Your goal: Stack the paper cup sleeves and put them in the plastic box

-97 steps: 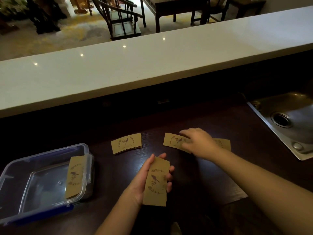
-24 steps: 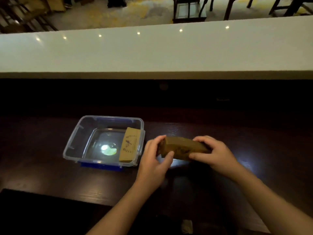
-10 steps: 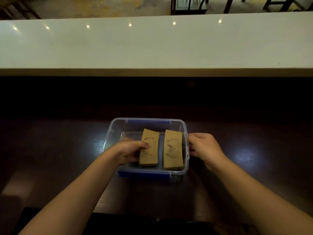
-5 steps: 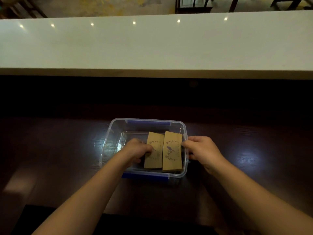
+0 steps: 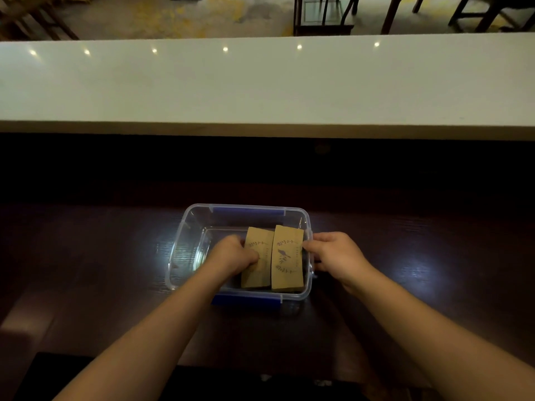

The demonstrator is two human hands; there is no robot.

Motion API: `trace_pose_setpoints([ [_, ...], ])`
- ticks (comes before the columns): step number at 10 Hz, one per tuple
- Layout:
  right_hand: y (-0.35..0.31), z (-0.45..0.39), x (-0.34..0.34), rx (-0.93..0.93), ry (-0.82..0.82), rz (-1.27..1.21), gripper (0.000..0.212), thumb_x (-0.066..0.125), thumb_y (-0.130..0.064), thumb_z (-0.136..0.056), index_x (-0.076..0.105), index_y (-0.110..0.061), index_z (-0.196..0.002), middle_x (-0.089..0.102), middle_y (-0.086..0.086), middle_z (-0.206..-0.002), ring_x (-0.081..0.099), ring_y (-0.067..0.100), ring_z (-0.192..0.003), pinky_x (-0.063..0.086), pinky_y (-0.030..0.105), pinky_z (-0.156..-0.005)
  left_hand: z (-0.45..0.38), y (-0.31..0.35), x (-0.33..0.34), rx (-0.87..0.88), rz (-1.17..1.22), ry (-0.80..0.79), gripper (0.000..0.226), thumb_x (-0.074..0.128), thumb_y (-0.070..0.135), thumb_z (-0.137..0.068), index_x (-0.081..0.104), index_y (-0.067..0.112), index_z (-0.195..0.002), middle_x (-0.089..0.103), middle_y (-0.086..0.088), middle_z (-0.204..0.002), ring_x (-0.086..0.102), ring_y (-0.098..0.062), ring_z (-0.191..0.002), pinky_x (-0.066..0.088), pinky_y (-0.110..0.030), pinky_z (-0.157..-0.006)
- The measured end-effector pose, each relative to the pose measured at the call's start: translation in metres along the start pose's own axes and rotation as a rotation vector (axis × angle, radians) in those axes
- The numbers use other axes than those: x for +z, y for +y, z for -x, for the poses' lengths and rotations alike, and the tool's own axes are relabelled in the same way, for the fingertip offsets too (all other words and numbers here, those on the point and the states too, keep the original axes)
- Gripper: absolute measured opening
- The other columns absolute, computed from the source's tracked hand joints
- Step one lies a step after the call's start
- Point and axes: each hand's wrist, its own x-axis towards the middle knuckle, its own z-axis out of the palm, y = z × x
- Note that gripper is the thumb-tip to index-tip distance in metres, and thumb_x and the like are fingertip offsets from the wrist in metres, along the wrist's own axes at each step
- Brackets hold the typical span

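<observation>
A clear plastic box [image 5: 185, 241] with blue clips sits on the dark wooden counter in front of me. Two stacks of brown paper cup sleeves lie side by side in its right half. My left hand [image 5: 231, 254] is inside the box, fingers closed on the left stack [image 5: 257, 273]. The right stack [image 5: 287, 260] shows a purple bird print on top. My right hand [image 5: 333, 253] is at the box's right wall, fingertips touching the right stack's edge over the rim.
A long white countertop [image 5: 260, 85] runs across above the dark counter [image 5: 86, 256]. Dark wooden chairs [image 5: 321, 15] stand on the floor beyond it. Lamp glare shows on the counter at both sides of the box.
My left hand has pushed the left stack rightward against the right stack. My right hand has moved in to the box's right wall and rests on the right stack.
</observation>
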Motion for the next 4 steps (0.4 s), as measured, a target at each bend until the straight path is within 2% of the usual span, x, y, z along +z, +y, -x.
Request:
trace_pose_setpoints([
  [1, -0.001, 0.002, -0.001, -0.013, 0.018, 0.076, 0.014, 0.061, -0.02, -0.087, 0.074, -0.017, -0.082, 0.077, 0.007, -0.084, 0.073, 0.023, -0.08, 0.058, 0.048, -0.082, 0.012, 0.003, 0.0, 0.068, -0.191, 0.128, 0.046, 0.066, 0.029, -0.079, 0.052, 0.014, -0.121, 0.061, -0.007, -0.108, 0.061, -0.023, -0.092, 0.056, -0.039, -0.075],
  [2, -0.008, 0.006, -0.012, -0.081, 0.102, 0.122, 0.016, 0.064, -0.027, -0.086, 0.068, -0.023, -0.071, 0.073, 0.004, -0.082, 0.068, 0.021, -0.082, 0.057, 0.045, -0.081, 0.028, 0.012, 0.0, 0.244, -0.33, 0.325, 0.058, 0.06, 0.037, -0.08, 0.044, 0.014, -0.131, 0.051, -0.013, -0.126, 0.054, -0.03, -0.108, 0.047, -0.039, -0.085],
  [3, -0.028, 0.012, -0.035, -0.174, 0.186, 0.179, 0.02, 0.063, -0.028, -0.087, 0.07, -0.016, -0.102, 0.069, -0.002, -0.085, 0.065, 0.019, -0.086, 0.055, 0.044, -0.083, 0.054, 0.037, -0.004, 0.498, -0.369, 0.517, 0.056, 0.055, 0.036, -0.083, 0.043, 0.014, -0.133, 0.053, -0.01, -0.124, 0.051, -0.025, -0.11, 0.043, -0.031, -0.082],
  [4, -0.054, 0.024, -0.063, -0.287, 0.306, 0.311, 0.031, 0.064, -0.028, -0.085, 0.069, -0.011, -0.111, 0.071, 0.005, -0.096, 0.064, 0.024, -0.096, 0.049, 0.036, -0.087, 0.079, 0.082, -0.005, 0.714, -0.454, 0.678, 0.055, 0.051, 0.039, -0.087, 0.043, 0.012, -0.135, 0.057, -0.01, -0.12, 0.053, -0.025, -0.108, 0.045, -0.032, -0.078],
])
